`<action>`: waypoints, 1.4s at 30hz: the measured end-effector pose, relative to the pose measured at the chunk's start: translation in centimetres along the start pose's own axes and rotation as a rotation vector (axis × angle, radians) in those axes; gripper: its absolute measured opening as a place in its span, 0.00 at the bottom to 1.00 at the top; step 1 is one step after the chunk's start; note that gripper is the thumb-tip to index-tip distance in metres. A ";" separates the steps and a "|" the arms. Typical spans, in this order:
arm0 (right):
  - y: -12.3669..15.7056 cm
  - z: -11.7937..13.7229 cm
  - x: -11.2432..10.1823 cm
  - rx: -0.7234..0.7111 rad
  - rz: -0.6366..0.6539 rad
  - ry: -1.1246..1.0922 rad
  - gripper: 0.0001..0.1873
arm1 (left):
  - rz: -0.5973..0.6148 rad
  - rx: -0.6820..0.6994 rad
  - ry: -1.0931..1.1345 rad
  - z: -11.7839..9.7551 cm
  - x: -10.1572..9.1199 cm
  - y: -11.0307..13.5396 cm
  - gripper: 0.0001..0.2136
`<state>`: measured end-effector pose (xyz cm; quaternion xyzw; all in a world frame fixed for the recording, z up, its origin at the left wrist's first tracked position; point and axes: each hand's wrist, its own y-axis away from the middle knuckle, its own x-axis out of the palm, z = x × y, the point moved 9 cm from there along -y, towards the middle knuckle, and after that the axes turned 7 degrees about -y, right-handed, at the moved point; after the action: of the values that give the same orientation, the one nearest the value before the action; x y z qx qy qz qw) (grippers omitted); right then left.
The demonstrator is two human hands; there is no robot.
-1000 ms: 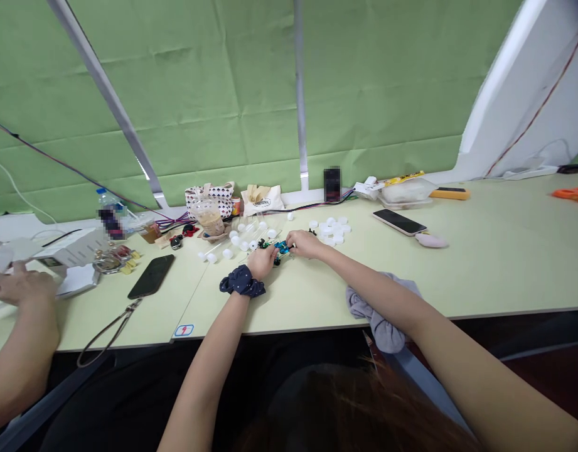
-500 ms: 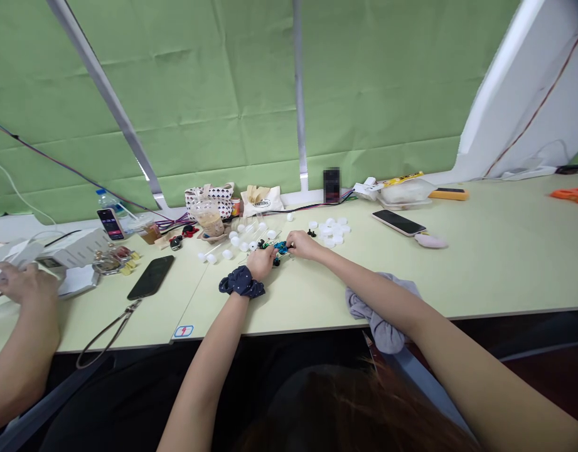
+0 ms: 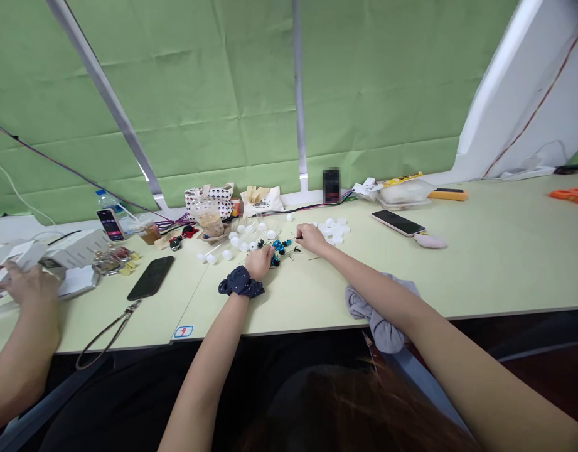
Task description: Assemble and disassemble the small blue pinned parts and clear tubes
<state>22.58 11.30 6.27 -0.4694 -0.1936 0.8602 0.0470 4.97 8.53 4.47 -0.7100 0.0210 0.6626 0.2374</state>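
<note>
Small blue and black parts [image 3: 281, 245] lie in a cluster on the table between my hands. My left hand [image 3: 259, 261], a dark dotted scrunchie [image 3: 241, 282] at its wrist, is closed at the near left of the cluster. What its fingers hold is too small to make out. My right hand [image 3: 312, 240] pinches a small thin black piece [image 3: 299, 238] just right of the blue parts. Clear tubes with white caps [image 3: 241, 237] lie behind my left hand. Several loose white caps [image 3: 336, 230] sit behind my right hand.
A grey cloth [image 3: 380, 311] lies under my right forearm at the table edge. Phones [image 3: 151, 278] rest on both sides. Drink cups [image 3: 208, 221] and pouches stand at the back. At far left, a co-worker's hand [image 3: 27, 285] handles white boxes.
My right hand has moved slightly right, away from my left hand, with a small black piece in its fingers. More of the blue parts now show between the hands.
</note>
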 end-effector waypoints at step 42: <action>0.1 -1.0 3.1 -0.115 0.159 -0.195 0.12 | -0.017 -0.241 0.254 9.7 1.2 -0.2 0.11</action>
<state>21.67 12.29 3.34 -0.3991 -0.2086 0.8903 -0.0676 -3.89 12.62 3.30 -0.8114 -0.0350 0.5633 0.1516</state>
